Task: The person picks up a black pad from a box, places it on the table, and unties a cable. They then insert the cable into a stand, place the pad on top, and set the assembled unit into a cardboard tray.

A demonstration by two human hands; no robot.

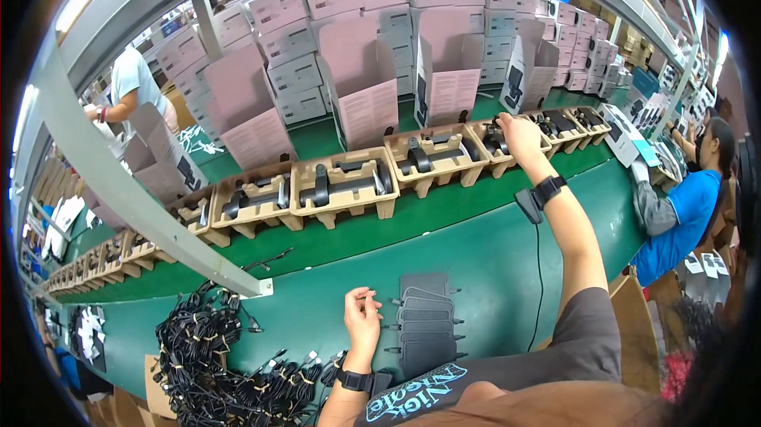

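My right hand (519,139) reaches forward to a brown molded-pulp tray (497,164) on the green line. Its fingers are closed at a small black part in that tray; what they grip is mostly hidden by the hand. My left hand (362,318) hovers over the green table, fingers loosely curled and apart, with nothing in it. Just right of it lies an overlapping row of flat dark-grey rectangular pads (426,320) with short plugs at their sides. A black wrist strap (547,189) is on my right wrist, its cord hanging to the table.
Bundled black cables (202,332) heap at the lower left. More pulp trays (346,203) with black parts line the belt. Open pink-and-white boxes (361,82) stand behind them, before stacked boxes. A metal post (147,181) rises at left. A person in blue (694,217) works at right.
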